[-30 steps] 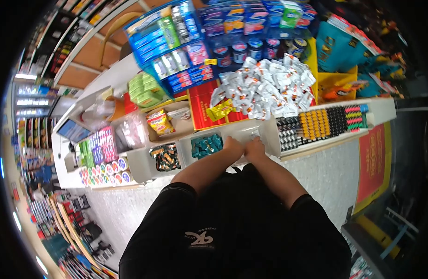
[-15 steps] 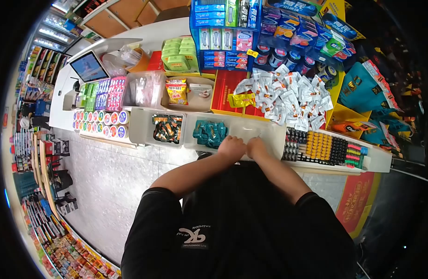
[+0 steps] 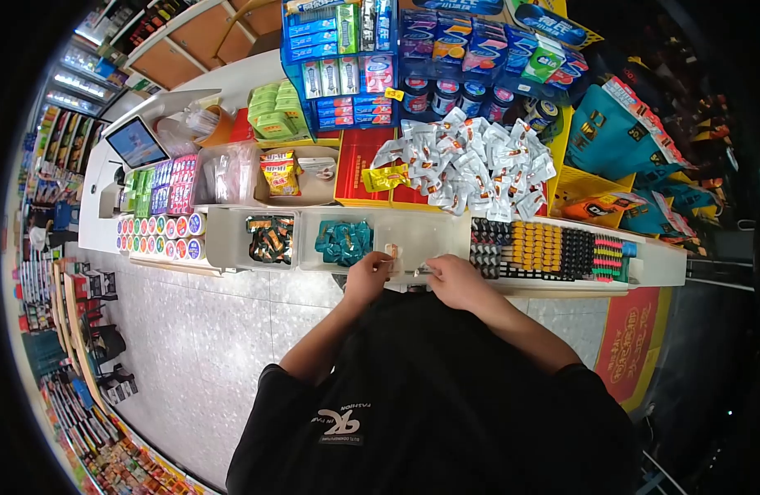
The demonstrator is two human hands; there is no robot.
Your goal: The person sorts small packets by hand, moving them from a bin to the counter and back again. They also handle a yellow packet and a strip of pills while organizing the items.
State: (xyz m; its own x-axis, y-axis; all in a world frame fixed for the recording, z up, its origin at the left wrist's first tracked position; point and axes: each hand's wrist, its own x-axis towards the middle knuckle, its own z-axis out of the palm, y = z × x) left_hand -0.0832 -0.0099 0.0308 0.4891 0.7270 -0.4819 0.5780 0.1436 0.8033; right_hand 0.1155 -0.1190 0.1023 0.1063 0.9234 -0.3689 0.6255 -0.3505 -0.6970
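A small whitish packet with an orange-brown mark (image 3: 392,251) stands up from the fingertips of the left hand (image 3: 368,279), pinched near the front edge of a pale translucent plastic bin (image 3: 421,233). Just to its right, the right hand (image 3: 462,282) has thumb and forefinger nearly closed on a small silvery piece (image 3: 422,270), too small to make out; the two hands are apart, with a narrow gap between them. Near the left hand, just beyond it and to its left, glossy teal wrapped packets (image 3: 345,242) lie heaped in the same row of bins, and further left comes a heap of black, orange and green wrapped packets (image 3: 271,239). Beyond the grip, a large loose pile of white sachets with orange-brown print (image 3: 479,161) spreads over a red and gold box (image 3: 367,157), a shiny yellow packet (image 3: 385,178) at the pile's left side. To the right of the right hand, rows of black, yellow and multicoloured small items (image 3: 553,252) fill a pale tray. Farther beyond the grip stand a blue rack of gum packs (image 3: 340,66) and, to its right, blue, purple and orange pouches (image 3: 487,48). Well off to the left are white round tubs with coloured lids (image 3: 161,235) and a tablet-like screen (image 3: 136,142).
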